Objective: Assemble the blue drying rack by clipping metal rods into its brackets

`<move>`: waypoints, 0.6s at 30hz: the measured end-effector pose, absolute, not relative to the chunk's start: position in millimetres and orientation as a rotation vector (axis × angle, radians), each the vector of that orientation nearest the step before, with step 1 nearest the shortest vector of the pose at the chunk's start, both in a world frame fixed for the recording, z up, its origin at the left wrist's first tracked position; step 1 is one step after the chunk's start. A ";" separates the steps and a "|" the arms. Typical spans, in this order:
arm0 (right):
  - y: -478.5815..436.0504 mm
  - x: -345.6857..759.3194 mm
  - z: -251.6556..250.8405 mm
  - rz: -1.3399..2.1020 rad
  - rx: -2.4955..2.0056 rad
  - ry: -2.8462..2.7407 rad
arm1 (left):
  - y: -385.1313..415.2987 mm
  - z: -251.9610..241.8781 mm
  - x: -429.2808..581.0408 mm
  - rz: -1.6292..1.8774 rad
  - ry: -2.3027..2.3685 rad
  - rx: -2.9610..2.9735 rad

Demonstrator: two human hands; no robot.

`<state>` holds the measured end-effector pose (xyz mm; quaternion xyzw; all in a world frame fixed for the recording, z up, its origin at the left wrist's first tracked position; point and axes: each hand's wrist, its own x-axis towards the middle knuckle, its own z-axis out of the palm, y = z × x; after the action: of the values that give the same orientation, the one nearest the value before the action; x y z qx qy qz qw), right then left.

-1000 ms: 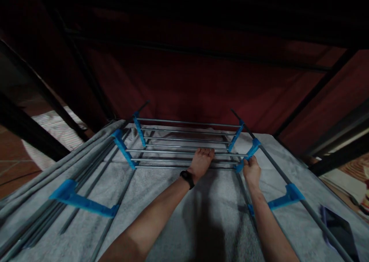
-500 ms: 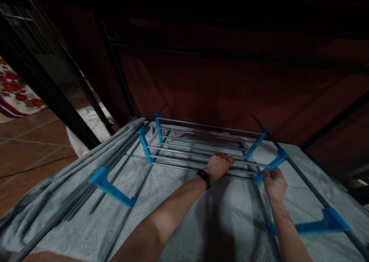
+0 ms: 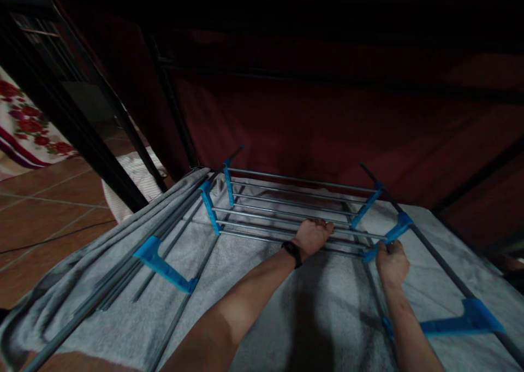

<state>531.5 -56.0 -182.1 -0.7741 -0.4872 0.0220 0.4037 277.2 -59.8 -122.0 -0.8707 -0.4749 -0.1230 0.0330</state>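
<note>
A rack frame of grey metal tubes (image 3: 262, 217) and blue plastic brackets lies on a grey blanket. My left hand (image 3: 314, 235), with a black band on its wrist, is closed over the cross tubes of the nearer shelf, right of their middle. At those tubes' right end, my right hand (image 3: 392, 261) grips the lower part of a blue bracket (image 3: 398, 227); its fingertips are partly hidden. Another blue bracket (image 3: 210, 208) holds the left ends of the same tubes. Closer to me, the left bracket (image 3: 164, 265) and right bracket (image 3: 462, 320) have no cross tubes between them.
Several loose tubes (image 3: 123, 282) lie along the left of the grey blanket (image 3: 262, 328). Dark metal posts (image 3: 77, 126) and a dark red cloth (image 3: 278, 126) stand behind. Striped cloth (image 3: 133, 175) and a thin cable (image 3: 61, 235) rest on the tiled floor at left.
The view has shifted slightly, so the scene sits a little further right. Both hands keep their places on the rack, with no clear movement of the tubes or brackets.
</note>
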 end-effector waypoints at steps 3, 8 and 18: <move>-58.4 532.3 -181.6 0.081 -1.908 -1.246 | -60.6 -123.4 277.6 -0.404 -1.460 -2.665; -59.7 538.0 -179.9 0.126 -1.857 -1.312 | -63.5 -122.4 277.5 -0.372 -1.440 -2.638; -57.5 538.8 -178.9 0.151 -1.859 -1.304 | -67.6 -122.7 262.5 -0.280 -1.437 -2.517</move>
<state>538.8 -57.5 -178.9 -0.7417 -0.5199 0.0604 0.4195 262.5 -67.6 -122.7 -0.8587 -0.4903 -0.0957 0.1146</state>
